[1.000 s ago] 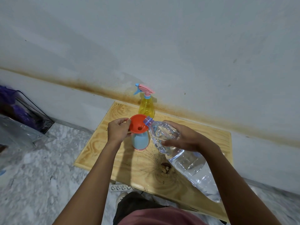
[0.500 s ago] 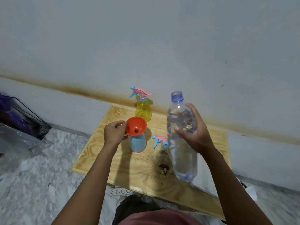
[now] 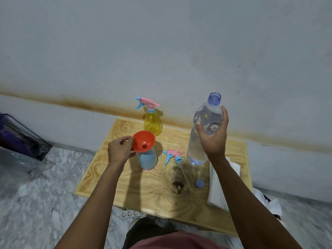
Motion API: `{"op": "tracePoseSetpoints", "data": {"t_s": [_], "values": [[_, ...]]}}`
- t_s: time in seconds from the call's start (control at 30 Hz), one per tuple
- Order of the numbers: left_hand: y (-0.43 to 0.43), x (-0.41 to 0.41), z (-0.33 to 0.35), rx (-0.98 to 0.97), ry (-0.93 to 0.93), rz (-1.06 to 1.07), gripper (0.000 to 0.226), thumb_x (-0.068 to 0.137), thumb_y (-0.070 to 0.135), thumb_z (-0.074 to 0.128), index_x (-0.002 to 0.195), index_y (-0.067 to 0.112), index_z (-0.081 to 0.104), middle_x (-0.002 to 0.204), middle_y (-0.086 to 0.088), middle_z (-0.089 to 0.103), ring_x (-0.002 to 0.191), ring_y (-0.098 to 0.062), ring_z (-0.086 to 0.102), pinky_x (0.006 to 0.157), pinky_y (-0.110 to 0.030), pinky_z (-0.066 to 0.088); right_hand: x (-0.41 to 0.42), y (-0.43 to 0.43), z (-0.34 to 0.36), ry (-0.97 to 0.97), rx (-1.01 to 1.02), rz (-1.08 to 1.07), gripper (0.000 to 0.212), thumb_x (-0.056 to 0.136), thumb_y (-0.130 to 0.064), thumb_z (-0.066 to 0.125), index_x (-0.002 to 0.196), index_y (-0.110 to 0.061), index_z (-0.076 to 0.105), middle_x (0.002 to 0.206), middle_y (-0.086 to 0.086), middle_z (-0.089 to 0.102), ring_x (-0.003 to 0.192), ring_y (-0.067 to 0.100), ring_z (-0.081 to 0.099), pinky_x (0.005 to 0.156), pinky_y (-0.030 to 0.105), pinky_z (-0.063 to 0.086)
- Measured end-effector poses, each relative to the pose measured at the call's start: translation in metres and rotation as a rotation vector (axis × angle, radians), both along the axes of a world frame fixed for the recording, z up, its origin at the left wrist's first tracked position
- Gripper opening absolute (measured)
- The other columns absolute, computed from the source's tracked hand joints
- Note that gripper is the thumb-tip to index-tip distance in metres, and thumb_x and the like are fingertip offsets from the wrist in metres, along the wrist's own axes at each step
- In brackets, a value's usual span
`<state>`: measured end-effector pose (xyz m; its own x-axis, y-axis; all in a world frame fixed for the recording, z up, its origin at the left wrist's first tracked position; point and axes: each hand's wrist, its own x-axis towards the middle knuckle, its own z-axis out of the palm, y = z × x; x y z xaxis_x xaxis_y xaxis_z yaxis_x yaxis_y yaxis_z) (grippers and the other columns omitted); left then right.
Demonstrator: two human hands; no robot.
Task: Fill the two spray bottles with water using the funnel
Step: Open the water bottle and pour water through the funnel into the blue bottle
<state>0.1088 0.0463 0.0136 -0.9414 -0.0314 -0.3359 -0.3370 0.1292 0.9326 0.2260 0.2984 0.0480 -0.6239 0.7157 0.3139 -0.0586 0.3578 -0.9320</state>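
Gripping the water bottle [image 3: 197, 150] around its upper body, the right hand [image 3: 213, 141] has its thumb on the left side and its fingers curled round the right. The bottle's long axis is near vertical, uncapped mouth up, base low over the table [image 3: 100, 177]; contact with the wood cannot be confirmed.

The left hand [image 3: 119, 150] pinches the rim of the orange funnel [image 3: 143, 142] between thumb and fingers. The funnel sits mouth up, tipped slightly toward the camera, on top of the blue spray bottle [image 3: 147, 159], which stands upright left of the water bottle. The funnel hides that bottle's neck.

Between the two bottles a detached spray head [image 3: 173, 155] lies on its side, nozzle leftward. A blue cap [image 3: 199, 183] lies nearer the person. The yellow spray bottle [image 3: 152, 124] stands upright at the far edge, head fitted, nozzle pointing left. The right forearm covers part of a white cloth [image 3: 214, 191].

Clear water shows in the water bottle, but its level is hard to read. The blue bottle's contents are not visible.
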Motion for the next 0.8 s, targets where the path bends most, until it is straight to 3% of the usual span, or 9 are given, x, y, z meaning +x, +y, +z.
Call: {"op": "tracePoseSetpoints", "data": {"t_s": [0.2,0.3,0.43,0.53,0.6,0.7,0.77,0.8], "values": [[0.000,0.000,0.000,-0.003,-0.002,0.008,0.025,0.092,0.014,0.068,0.112,-0.001,0.070,0.093,-0.007,0.067,0.079,-0.017,0.068,0.060,-0.036,0.063,-0.004,-0.002,-0.017,-0.020,0.006,-0.046,0.082,0.085,-0.026,0.075,0.151,-0.028,0.026,0.153,-0.001,0.039,0.142,0.007,0.037,0.113,0.042,0.040],[0.001,0.000,0.000,-0.003,0.003,0.010,0.024,0.092,0.014,0.068,0.112,-0.001,0.070,0.091,-0.006,0.067,0.079,-0.016,0.068,0.060,-0.036,0.063,-0.004,-0.004,-0.021,0.010,-0.001,-0.072,0.081,0.084,-0.027,0.076,0.149,-0.033,0.027,0.151,0.002,0.042,0.141,0.013,0.040,0.109,0.048,0.044],[0.002,0.000,0.000,-0.009,0.019,0.002,0.025,0.092,0.014,0.068,0.112,-0.001,0.070,0.092,-0.007,0.067,0.081,-0.016,0.068,0.056,-0.032,0.062,0.002,-0.005,-0.028,0.041,-0.009,-0.131,0.082,0.082,-0.023,0.078,0.147,-0.032,0.028,0.146,0.009,0.046,0.137,0.017,0.045,0.107,0.049,0.046],[0.001,0.001,-0.001,-0.010,0.022,0.001,0.025,0.092,0.014,0.068,0.113,0.000,0.070,0.097,-0.009,0.067,0.083,-0.015,0.067,0.056,-0.032,0.063,0.007,-0.002,-0.033,0.053,-0.006,-0.110,0.088,0.078,-0.024,0.080,0.145,-0.040,0.026,0.146,0.008,0.044,0.137,0.019,0.044,0.106,0.050,0.046],[0.001,0.000,-0.001,-0.014,0.025,-0.002,0.026,0.092,0.014,0.068,0.114,0.000,0.069,0.099,-0.011,0.066,0.084,-0.015,0.067,0.057,-0.032,0.063,0.009,-0.001,-0.032,0.041,-0.013,-0.074,0.092,0.076,-0.027,0.083,0.145,-0.045,0.024,0.149,0.003,0.041,0.139,0.016,0.042,0.108,0.046,0.045],[0.000,0.000,-0.002,-0.022,0.030,-0.007,0.027,0.092,0.015,0.068,0.114,0.001,0.069,0.101,-0.014,0.067,0.086,-0.016,0.067,0.056,-0.031,0.063,0.012,-0.003,-0.028,0.001,0.018,-0.075,0.099,0.073,-0.029,0.086,0.147,-0.039,0.021,0.149,-0.005,0.037,0.137,0.007,0.039,0.108,0.026,0.044],[0.000,0.000,-0.002,-0.030,0.038,-0.010,0.026,0.092,0.016,0.068,0.114,0.001,0.069,0.101,-0.015,0.067,0.085,-0.016,0.068,0.056,-0.030,0.062,0.015,-0.008,-0.027,-0.032,0.080,-0.134,0.104,0.070,-0.034,0.087,0.151,-0.028,0.022,0.148,0.002,0.035,0.133,0.001,0.037,0.100,0.014,0.043],[0.000,0.001,-0.002,-0.030,0.039,-0.011,0.026,0.092,0.016,0.068,0.114,0.002,0.069,0.101,-0.016,0.067,0.085,-0.016,0.068,0.055,-0.030,0.062,0.017,-0.012,-0.026,-0.043,0.121,-0.185,0.104,0.070,-0.036,0.087,0.151,-0.022,0.024,0.146,0.007,0.034,0.131,0.001,0.037,0.099,0.015,0.044]]}}
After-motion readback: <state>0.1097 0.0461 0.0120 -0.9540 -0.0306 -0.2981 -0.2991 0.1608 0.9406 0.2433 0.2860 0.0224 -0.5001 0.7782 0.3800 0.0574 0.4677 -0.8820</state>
